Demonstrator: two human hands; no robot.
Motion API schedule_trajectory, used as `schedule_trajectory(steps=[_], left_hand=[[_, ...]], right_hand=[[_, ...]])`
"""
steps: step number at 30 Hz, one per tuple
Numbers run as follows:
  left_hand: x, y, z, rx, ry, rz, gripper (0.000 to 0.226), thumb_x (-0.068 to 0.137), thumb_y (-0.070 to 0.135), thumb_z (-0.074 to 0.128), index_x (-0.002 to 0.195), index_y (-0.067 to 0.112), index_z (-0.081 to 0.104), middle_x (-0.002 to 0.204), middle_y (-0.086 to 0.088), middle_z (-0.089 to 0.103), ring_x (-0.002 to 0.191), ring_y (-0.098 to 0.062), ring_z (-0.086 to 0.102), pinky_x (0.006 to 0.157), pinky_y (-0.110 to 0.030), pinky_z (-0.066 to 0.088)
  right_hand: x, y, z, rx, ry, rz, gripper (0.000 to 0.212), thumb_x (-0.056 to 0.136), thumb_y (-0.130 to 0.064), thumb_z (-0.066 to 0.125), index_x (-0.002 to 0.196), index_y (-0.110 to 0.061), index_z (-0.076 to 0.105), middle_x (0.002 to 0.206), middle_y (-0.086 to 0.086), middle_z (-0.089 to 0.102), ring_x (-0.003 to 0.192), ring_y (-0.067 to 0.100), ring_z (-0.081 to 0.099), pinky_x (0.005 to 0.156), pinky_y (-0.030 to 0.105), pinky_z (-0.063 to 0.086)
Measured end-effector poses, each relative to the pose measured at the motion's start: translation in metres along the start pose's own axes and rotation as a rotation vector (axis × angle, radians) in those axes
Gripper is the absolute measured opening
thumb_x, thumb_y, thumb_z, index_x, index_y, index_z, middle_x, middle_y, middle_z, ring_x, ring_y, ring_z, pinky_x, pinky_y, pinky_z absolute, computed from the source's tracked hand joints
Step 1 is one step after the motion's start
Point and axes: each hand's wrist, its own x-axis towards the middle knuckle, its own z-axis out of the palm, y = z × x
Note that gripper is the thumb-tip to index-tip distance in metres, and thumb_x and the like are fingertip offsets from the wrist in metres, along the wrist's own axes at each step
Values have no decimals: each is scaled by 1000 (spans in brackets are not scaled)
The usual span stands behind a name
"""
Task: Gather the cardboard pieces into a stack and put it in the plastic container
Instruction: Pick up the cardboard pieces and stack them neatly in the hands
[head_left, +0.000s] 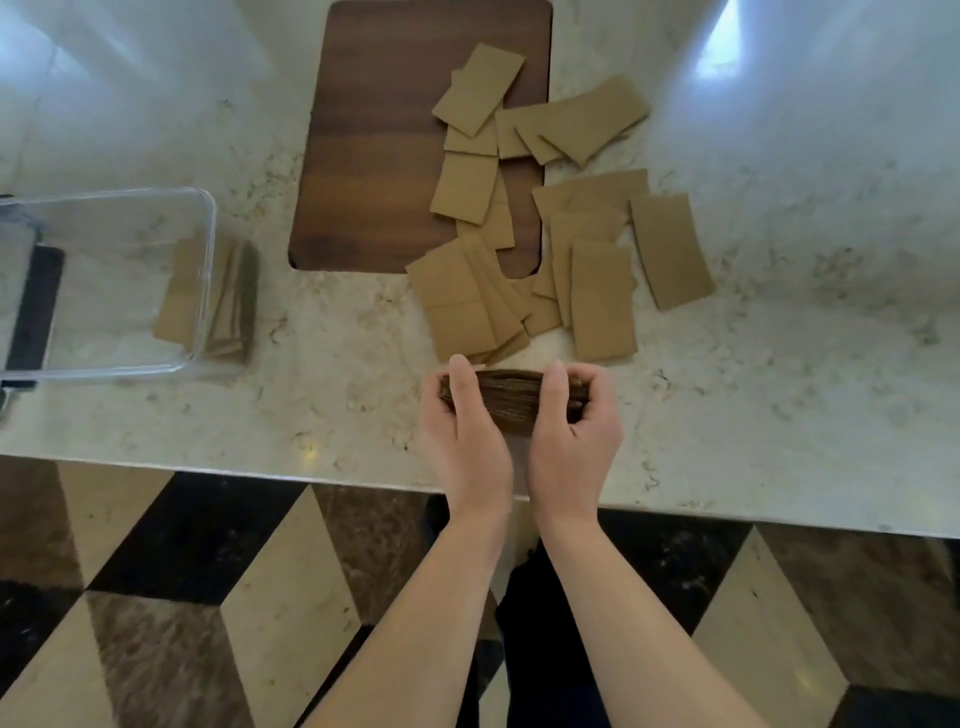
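A stack of cardboard pieces (511, 397) stands on edge on the marble counter near its front edge, held from both ends. My left hand (465, 431) grips its left end and my right hand (574, 431) grips its right end. Several loose tan cardboard pieces (602, 301) lie scattered just beyond the hands, some overlapping. The clear plastic container (202, 208) sits at the left of the counter. An earlier stack of cardboard (228, 301) shows at its right end, seen through the wall.
A dark wooden cutting board (374, 156) lies at the counter's middle back, partly under loose pieces. A dark object (34, 306) lies by the container's left side. The counter's front edge (260, 470) runs just below my wrists, above a patterned tile floor.
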Motion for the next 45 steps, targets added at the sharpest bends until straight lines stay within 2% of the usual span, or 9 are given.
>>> schedule_trajectory(steps=[4,7,10,18,24,31,37,41,45], left_hand=[[15,-4,-2,12,-50,135,26,101,43,47,82,41,66,86,4,70,86,-27,71,67,-43,60],[26,-11,-4,-5,-100,229,26,101,41,47,86,31,65,83,7,70,78,-9,69,61,-22,56],[31,-18,-5,-67,-123,267,22,103,36,49,89,32,67,86,2,72,79,-10,71,63,-22,57],[33,-17,-28,-185,-132,294,14,97,24,61,97,22,75,98,-1,79,96,-22,75,84,-42,62],[28,-7,-14,-116,-145,213,18,102,20,51,95,23,67,88,11,70,84,-9,68,68,-29,58],[36,-3,-24,-91,-157,354,6,101,22,64,98,26,67,94,5,72,88,-10,70,73,-25,60],[40,-10,-15,-42,-113,272,4,101,30,61,99,33,60,97,3,66,92,-24,69,76,-47,63],[41,-11,-16,5,-63,275,16,107,25,58,91,29,57,81,19,63,77,-10,63,68,-39,57],[45,3,-28,33,11,442,20,107,18,58,94,33,54,84,21,63,75,3,61,68,-13,50]], right_hand=[[13,4,9,20,35,-97,16,98,-19,56,99,-34,58,97,-13,72,92,6,70,67,19,58],[19,10,13,33,20,-142,26,96,-16,52,98,-41,57,97,-7,71,93,12,69,70,21,57],[23,15,15,39,12,-203,25,93,-20,51,94,-44,58,92,-5,69,88,17,67,71,35,59],[15,22,8,52,-26,-283,27,92,-19,53,117,-11,58,113,4,66,111,22,65,97,29,52],[16,11,21,50,-11,-161,11,98,-14,51,99,-20,60,91,-4,65,83,12,66,64,31,59],[16,12,18,84,-9,-188,16,98,-20,57,112,-27,58,108,-1,66,98,12,66,76,28,60],[15,18,26,19,-19,-159,10,103,-18,50,108,-19,58,99,-11,64,89,9,65,66,22,57],[10,13,33,-45,-27,-128,16,105,-30,46,93,-27,56,88,4,63,81,27,64,65,53,58],[6,4,43,-42,-41,-175,20,104,-20,43,91,-20,58,84,-7,61,74,7,60,62,26,52]])
